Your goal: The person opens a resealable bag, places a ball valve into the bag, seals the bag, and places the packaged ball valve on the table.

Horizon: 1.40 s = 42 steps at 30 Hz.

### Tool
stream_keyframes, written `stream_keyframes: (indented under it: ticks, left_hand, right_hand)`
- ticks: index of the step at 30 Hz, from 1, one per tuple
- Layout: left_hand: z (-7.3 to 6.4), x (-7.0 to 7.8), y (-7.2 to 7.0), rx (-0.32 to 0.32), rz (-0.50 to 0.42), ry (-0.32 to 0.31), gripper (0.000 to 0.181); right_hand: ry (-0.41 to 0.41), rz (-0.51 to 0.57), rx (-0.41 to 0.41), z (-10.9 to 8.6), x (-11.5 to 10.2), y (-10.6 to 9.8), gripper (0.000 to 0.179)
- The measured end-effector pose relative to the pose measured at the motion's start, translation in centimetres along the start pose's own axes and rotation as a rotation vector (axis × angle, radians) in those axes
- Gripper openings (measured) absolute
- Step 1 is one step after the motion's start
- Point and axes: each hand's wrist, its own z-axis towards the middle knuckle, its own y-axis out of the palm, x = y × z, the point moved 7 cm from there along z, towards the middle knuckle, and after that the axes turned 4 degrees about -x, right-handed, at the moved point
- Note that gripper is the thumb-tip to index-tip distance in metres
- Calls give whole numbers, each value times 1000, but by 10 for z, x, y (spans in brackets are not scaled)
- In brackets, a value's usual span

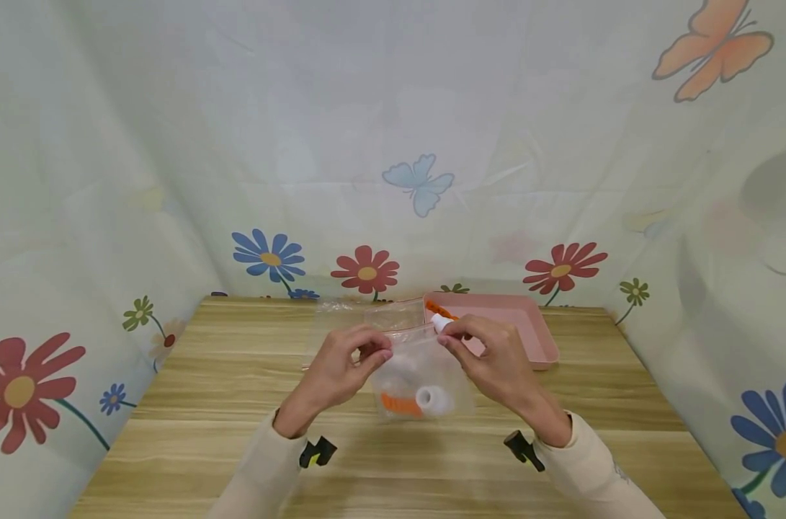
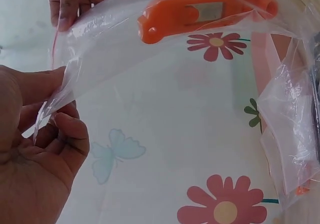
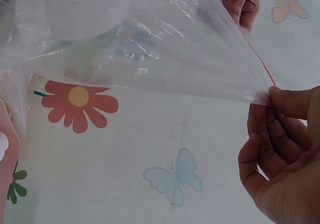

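Observation:
A clear zip bag [image 1: 411, 364] with a red line along its top hangs between my two hands. My left hand [image 1: 347, 364] pinches its left top corner between thumb and fingers. At the opposite corner, my right hand [image 1: 496, 360] pinches the bag's edge, seen closely in the right wrist view. Low inside the bag lie an orange plastic tool [image 2: 200, 15] with a grey inset and a white piece [image 1: 434, 399] with a round opening. The bag's plastic blurs the white piece in the right wrist view.
Behind the hands, a pink tray [image 1: 542, 339] stands at the back right of the wooden table [image 1: 237, 404]. An orange piece [image 1: 434, 308] and a small white piece [image 1: 440, 322] show at its left side. Another clear bag [image 1: 334, 324] lies flat beside the tray.

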Motion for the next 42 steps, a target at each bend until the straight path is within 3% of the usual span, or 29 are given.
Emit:
stream_keyframes:
  ticks: [16,23,32,42]
  left_hand:
    - [5,0,8,-37,10,-122,6]
    - [5,2,8,-51,20,-111,5]
    - [7,2,11,-69,-30,-108,9]
    - [9,8,9,-38,24,-53,8]
  right_hand:
    - [17,1,-7,-2,0,3,15]
    - [3,3,6,-1,-2,3,16]
    - [-5,6,7,-1,-1,3,18]
    - [9,-2,-5,-1,-1,5,17]
